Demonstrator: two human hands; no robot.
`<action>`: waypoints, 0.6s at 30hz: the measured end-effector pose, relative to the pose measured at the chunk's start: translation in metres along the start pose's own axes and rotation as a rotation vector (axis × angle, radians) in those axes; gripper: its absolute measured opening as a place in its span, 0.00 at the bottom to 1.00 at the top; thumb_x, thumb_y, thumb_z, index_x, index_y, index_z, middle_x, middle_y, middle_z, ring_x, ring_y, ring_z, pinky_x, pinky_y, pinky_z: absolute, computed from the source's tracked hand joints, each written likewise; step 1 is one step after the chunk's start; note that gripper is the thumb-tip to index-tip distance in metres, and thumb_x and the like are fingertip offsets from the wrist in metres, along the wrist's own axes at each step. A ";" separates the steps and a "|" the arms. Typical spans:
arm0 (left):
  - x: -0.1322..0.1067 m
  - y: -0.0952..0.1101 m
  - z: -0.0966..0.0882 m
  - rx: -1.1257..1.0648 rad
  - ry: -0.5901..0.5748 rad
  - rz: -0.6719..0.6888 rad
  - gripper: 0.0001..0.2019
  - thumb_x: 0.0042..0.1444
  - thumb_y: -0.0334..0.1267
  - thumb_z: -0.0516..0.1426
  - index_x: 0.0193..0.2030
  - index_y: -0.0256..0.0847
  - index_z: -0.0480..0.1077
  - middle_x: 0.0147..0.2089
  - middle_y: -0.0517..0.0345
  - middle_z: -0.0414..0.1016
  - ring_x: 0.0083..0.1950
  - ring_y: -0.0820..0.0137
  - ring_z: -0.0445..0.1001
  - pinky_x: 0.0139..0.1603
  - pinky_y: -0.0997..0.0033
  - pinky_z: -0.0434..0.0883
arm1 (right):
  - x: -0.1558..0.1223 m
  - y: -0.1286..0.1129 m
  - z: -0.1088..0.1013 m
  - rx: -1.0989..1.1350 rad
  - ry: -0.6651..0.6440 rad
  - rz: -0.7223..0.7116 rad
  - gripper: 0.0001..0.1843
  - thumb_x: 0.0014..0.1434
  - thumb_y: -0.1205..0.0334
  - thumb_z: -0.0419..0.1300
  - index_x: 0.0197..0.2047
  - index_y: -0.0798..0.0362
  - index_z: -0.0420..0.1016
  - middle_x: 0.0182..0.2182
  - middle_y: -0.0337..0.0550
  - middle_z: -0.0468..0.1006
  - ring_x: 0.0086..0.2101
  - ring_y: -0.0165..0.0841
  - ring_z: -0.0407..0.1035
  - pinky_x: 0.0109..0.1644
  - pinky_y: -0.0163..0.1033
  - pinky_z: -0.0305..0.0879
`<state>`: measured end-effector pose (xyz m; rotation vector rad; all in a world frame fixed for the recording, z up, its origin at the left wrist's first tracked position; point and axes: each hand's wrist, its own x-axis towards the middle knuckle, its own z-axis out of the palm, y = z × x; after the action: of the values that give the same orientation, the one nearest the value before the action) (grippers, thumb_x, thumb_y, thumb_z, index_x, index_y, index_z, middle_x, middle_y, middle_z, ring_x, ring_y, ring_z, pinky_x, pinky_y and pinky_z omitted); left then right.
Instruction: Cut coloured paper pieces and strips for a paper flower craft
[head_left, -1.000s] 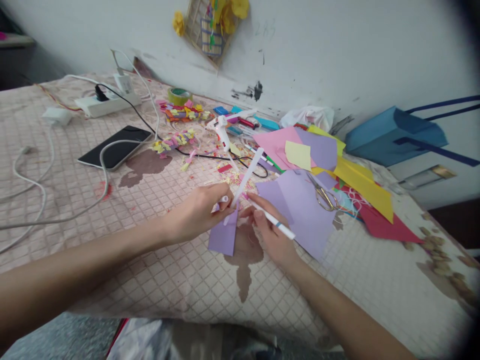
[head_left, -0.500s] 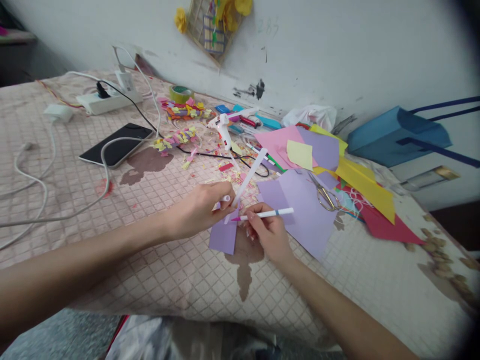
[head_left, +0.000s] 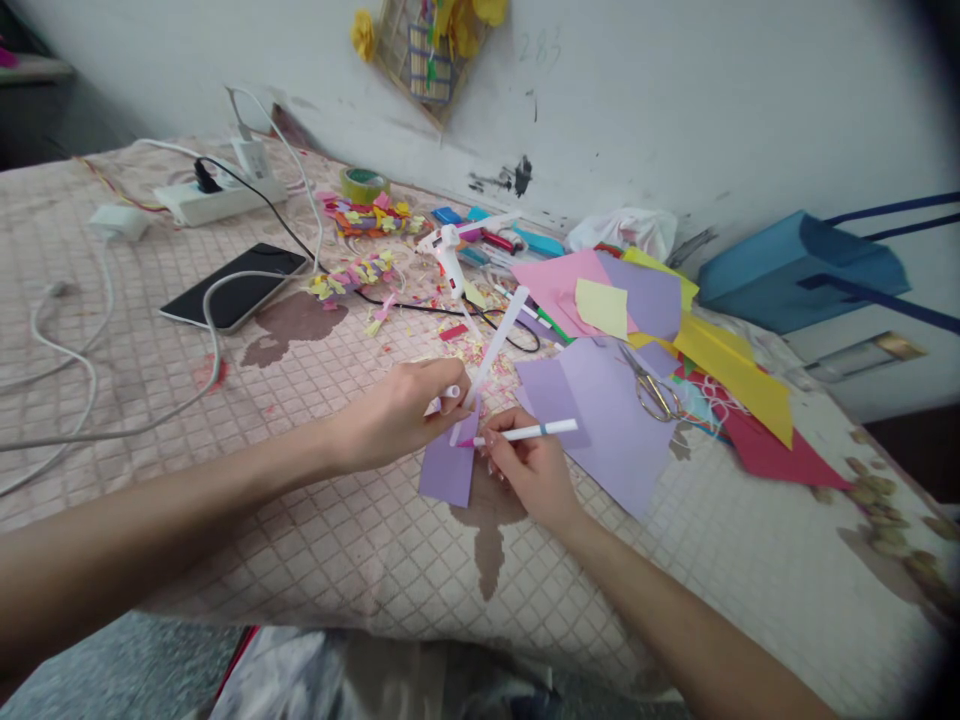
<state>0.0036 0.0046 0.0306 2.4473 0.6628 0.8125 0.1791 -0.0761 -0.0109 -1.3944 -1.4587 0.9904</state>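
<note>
My left hand [head_left: 412, 405] is closed around a small white tube [head_left: 451, 392] that looks like a pen cap. Its fingertips also press on a translucent white strip [head_left: 499, 345], which slants across a narrow piece of purple paper [head_left: 448, 473]. In my right hand [head_left: 532, 468] is a white felt-tip pen [head_left: 551, 429] with a pink tip. That tip points left and meets the purple paper at the near end of the strip; whether it touches the paper I cannot tell.
Right of my hands, gold-handled scissors [head_left: 654, 393] lie on a large purple sheet [head_left: 615, 430]. Behind stand a white glue gun [head_left: 448, 258] and paper scraps. A black tablet [head_left: 236, 285], cables and a power strip [head_left: 217, 202] occupy the left.
The pen in my right hand has shifted slightly left and down. The strip's upper end has moved a little left. My left hand stays nearly in place.
</note>
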 end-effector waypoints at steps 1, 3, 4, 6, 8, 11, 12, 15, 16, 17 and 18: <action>0.000 0.000 0.000 -0.002 -0.003 0.002 0.08 0.54 0.30 0.53 0.26 0.38 0.56 0.27 0.64 0.64 0.26 0.79 0.62 0.28 0.80 0.61 | 0.000 0.000 0.000 -0.006 0.001 -0.002 0.08 0.58 0.58 0.53 0.32 0.53 0.65 0.19 0.34 0.64 0.20 0.25 0.59 0.22 0.31 0.56; 0.000 0.001 0.000 -0.007 -0.012 0.009 0.08 0.54 0.29 0.53 0.27 0.38 0.57 0.27 0.64 0.64 0.26 0.79 0.63 0.28 0.80 0.61 | 0.000 0.000 0.000 -0.015 0.006 -0.004 0.07 0.58 0.58 0.53 0.31 0.52 0.65 0.19 0.34 0.64 0.20 0.25 0.59 0.22 0.31 0.55; 0.000 0.001 0.000 -0.008 -0.017 0.011 0.07 0.54 0.29 0.53 0.27 0.38 0.57 0.27 0.64 0.64 0.26 0.79 0.63 0.28 0.80 0.61 | 0.000 0.000 0.000 -0.020 0.006 -0.005 0.07 0.58 0.58 0.53 0.31 0.52 0.65 0.20 0.34 0.64 0.20 0.25 0.59 0.22 0.31 0.56; 0.000 0.001 -0.001 -0.007 -0.020 0.018 0.07 0.54 0.29 0.53 0.28 0.38 0.57 0.27 0.64 0.64 0.26 0.79 0.63 0.28 0.80 0.60 | 0.000 0.001 0.000 -0.026 0.005 -0.005 0.08 0.58 0.58 0.53 0.31 0.53 0.65 0.20 0.34 0.65 0.20 0.25 0.59 0.23 0.31 0.56; 0.000 0.002 -0.002 -0.005 -0.028 0.037 0.07 0.54 0.30 0.52 0.27 0.38 0.57 0.26 0.65 0.63 0.26 0.79 0.63 0.28 0.79 0.60 | 0.000 0.001 0.000 -0.027 0.006 0.003 0.08 0.58 0.58 0.53 0.31 0.53 0.65 0.20 0.34 0.65 0.20 0.25 0.60 0.22 0.31 0.56; 0.001 0.001 -0.003 -0.007 -0.050 0.063 0.08 0.55 0.30 0.52 0.27 0.39 0.57 0.25 0.65 0.62 0.25 0.79 0.62 0.28 0.79 0.60 | 0.000 0.003 0.000 -0.027 0.013 0.011 0.08 0.58 0.57 0.53 0.32 0.52 0.65 0.19 0.34 0.65 0.20 0.25 0.60 0.22 0.31 0.56; 0.001 0.001 -0.004 -0.009 -0.052 0.063 0.07 0.55 0.30 0.52 0.27 0.39 0.57 0.25 0.65 0.63 0.25 0.79 0.62 0.28 0.79 0.60 | -0.001 0.003 0.000 -0.026 0.011 0.008 0.08 0.58 0.57 0.53 0.32 0.52 0.65 0.19 0.34 0.65 0.20 0.25 0.59 0.22 0.31 0.56; 0.001 0.001 -0.004 -0.007 -0.044 0.043 0.08 0.54 0.30 0.52 0.27 0.38 0.57 0.26 0.64 0.64 0.26 0.79 0.63 0.28 0.79 0.60 | -0.002 0.004 0.001 -0.017 0.063 -0.021 0.08 0.58 0.57 0.53 0.32 0.52 0.65 0.21 0.35 0.66 0.20 0.25 0.60 0.23 0.31 0.57; 0.001 0.001 -0.004 -0.005 -0.043 0.034 0.08 0.54 0.30 0.53 0.26 0.38 0.57 0.26 0.64 0.64 0.26 0.79 0.63 0.28 0.78 0.60 | -0.002 0.004 0.000 -0.017 0.108 -0.035 0.08 0.59 0.56 0.53 0.33 0.52 0.66 0.23 0.36 0.67 0.22 0.26 0.61 0.24 0.31 0.58; 0.001 0.001 -0.004 -0.002 -0.042 0.028 0.08 0.54 0.31 0.53 0.26 0.38 0.57 0.26 0.64 0.64 0.25 0.79 0.63 0.28 0.78 0.60 | -0.003 0.003 0.000 -0.020 0.160 -0.053 0.08 0.60 0.56 0.51 0.35 0.52 0.66 0.25 0.38 0.69 0.23 0.27 0.63 0.25 0.32 0.60; 0.001 0.001 -0.004 0.000 -0.041 0.024 0.08 0.54 0.31 0.53 0.26 0.38 0.57 0.26 0.64 0.64 0.25 0.79 0.62 0.28 0.78 0.60 | -0.003 0.002 0.000 -0.029 0.206 -0.075 0.09 0.61 0.56 0.50 0.38 0.51 0.66 0.27 0.39 0.71 0.26 0.28 0.65 0.27 0.33 0.62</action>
<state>0.0020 0.0058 0.0344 2.4698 0.6192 0.7702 0.1796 -0.0792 -0.0126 -1.4078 -1.3663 0.7576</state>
